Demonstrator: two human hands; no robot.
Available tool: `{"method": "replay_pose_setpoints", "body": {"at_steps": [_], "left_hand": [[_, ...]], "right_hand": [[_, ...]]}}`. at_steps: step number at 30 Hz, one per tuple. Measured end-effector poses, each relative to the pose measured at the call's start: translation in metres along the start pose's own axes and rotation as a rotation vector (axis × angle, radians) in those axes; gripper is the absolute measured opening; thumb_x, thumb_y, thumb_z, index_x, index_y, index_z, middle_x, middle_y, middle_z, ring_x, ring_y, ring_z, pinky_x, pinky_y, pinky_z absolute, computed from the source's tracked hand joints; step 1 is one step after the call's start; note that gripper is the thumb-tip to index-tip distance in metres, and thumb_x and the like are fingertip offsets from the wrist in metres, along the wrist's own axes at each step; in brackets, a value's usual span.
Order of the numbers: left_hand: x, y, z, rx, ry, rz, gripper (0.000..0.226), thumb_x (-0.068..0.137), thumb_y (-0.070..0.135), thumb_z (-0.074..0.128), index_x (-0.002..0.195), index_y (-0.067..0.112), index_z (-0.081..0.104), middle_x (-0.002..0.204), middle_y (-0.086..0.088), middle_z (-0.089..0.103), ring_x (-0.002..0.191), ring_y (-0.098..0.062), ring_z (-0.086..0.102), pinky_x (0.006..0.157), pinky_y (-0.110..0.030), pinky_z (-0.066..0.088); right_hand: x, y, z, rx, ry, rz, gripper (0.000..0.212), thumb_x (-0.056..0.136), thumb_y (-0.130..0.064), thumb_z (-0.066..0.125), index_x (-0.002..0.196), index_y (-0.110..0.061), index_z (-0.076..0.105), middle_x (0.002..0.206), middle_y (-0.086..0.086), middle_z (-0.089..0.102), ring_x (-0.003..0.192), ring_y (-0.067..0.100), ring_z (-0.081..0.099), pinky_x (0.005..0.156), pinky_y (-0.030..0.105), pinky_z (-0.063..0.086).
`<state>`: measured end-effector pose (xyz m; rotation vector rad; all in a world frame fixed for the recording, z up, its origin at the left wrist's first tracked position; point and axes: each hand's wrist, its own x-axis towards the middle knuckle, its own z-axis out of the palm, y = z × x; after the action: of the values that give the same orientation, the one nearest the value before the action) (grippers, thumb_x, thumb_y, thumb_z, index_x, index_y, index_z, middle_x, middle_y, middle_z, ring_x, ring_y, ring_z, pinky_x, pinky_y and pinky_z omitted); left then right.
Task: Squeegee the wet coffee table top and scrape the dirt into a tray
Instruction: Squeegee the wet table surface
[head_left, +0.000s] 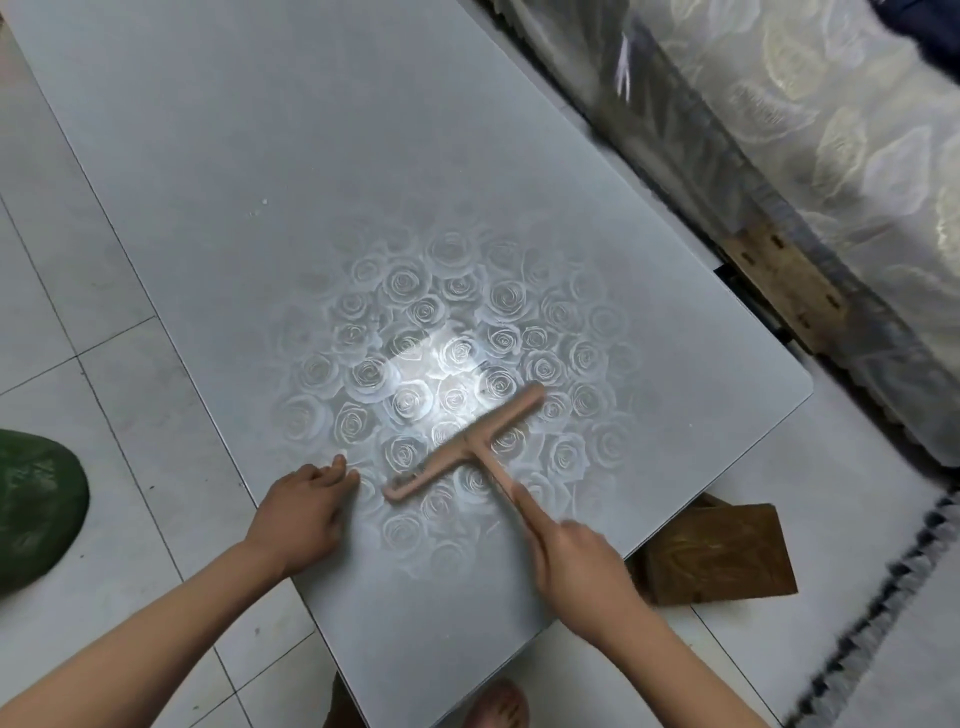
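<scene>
Our right hand (576, 561) grips the squeegee (462, 449), blade on the table (234, 156); our left hand (301, 512) rests flat beside it. We judge wiping underway; no tray in sight, scraping undone

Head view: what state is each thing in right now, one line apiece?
squeegee: blade on the table top, handle gripped.
right hand: grips the squeegee handle, index finger along it.
left hand: rests on the table top near its edge.
table top: glossy, white specks farther up.
</scene>
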<state>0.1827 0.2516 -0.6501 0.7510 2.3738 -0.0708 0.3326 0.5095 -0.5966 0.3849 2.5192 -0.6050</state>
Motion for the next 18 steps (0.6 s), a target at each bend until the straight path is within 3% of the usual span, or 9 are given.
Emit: {"method": "replay_pose_setpoints", "body": {"at_steps": [4, 8, 13, 18], "left_hand": [[0.002, -0.011, -0.001, -0.144, 0.037, -0.003, 0.05, 0.09, 0.024, 0.031, 0.136, 0.024, 0.049, 0.149, 0.005, 0.041, 0.122, -0.022, 0.049, 0.097, -0.03, 0.041], [0.001, -0.022, -0.011, -0.236, 0.163, -0.028, 0.056, 0.083, 0.028, 0.028, 0.129, 0.014, 0.058, 0.136, -0.001, 0.055, 0.124, -0.023, 0.051, 0.101, -0.032, 0.039], [0.008, -0.032, -0.014, -0.175, 0.231, -0.021, 0.066, 0.077, 0.032, 0.023, 0.113, -0.004, 0.065, 0.126, -0.028, 0.057, 0.108, -0.046, 0.059, 0.085, -0.053, 0.05], [0.018, -0.033, -0.021, -0.086, 0.169, -0.067, 0.057, 0.075, 0.023, 0.028, 0.098, -0.012, 0.066, 0.108, -0.035, 0.061, 0.09, -0.048, 0.065, 0.07, -0.053, 0.055]], "right_hand": [[0.064, -0.045, -0.022, 0.051, -0.007, -0.04, 0.055, 0.1, -0.02, 0.033, 0.15, -0.036, 0.015, 0.094, 0.013, 0.057, 0.086, 0.034, 0.057, 0.068, 0.037, 0.042], [0.027, -0.015, -0.03, 0.051, 0.015, -0.042, 0.052, 0.1, -0.031, 0.031, 0.146, -0.048, 0.012, 0.088, 0.007, 0.058, 0.078, 0.03, 0.054, 0.065, 0.037, 0.039], [-0.029, -0.005, 0.001, -0.043, -0.098, 0.102, 0.055, 0.1, -0.042, 0.025, 0.145, -0.054, -0.004, 0.098, 0.003, 0.058, 0.1, 0.027, 0.059, 0.071, 0.033, 0.034], [0.045, -0.04, -0.017, 0.06, -0.02, 0.018, 0.054, 0.102, -0.029, 0.028, 0.15, -0.043, 0.007, 0.094, 0.014, 0.059, 0.087, 0.034, 0.057, 0.067, 0.036, 0.038]]}}
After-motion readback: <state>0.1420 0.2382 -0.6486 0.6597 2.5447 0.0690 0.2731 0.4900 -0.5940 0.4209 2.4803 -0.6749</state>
